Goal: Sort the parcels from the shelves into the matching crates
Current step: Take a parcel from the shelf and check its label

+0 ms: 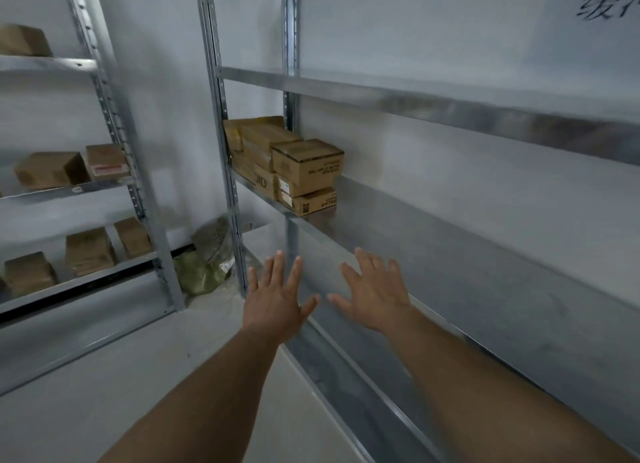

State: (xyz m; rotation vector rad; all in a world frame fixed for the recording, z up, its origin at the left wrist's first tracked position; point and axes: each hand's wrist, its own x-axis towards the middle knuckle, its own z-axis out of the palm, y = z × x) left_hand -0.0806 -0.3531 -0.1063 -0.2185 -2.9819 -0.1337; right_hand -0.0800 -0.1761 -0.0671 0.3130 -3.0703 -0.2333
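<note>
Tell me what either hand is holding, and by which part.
Nothing is held. Left hand and right hand are both empty, fingers spread, short of the parcels on the shelf.

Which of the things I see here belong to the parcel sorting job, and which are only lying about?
For the job: stack of parcels on the near shelf; parcels on the left rack; left hand and right hand, both open and empty. No crate is in view.

Lying about: green bags on the floor in the corner; writing on the wall.
</note>
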